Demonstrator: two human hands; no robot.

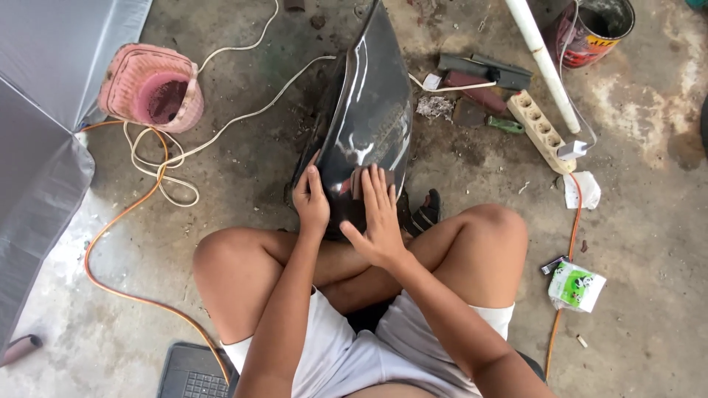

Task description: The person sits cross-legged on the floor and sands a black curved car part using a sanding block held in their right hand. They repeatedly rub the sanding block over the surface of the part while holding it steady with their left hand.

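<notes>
A green-and-white packet (576,285) (perhaps tissues) lies right of the knee.

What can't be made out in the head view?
- What the right hand presses on the dark glossy panel: its fingers cover most of the brownish pad.
- Panel's lower end: hidden behind both hands and the knees.
- Grey sheet: cut off by the left edge.
- Paint can: cut off by the top edge.

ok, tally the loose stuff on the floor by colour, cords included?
Pink: 1, basket
Orange: 1, hose
White: 3, cord, pipe, power strip
Black: 1, glossy panel under both hands, left hand, right hand
Green: 1, packet
Total: 7
</notes>
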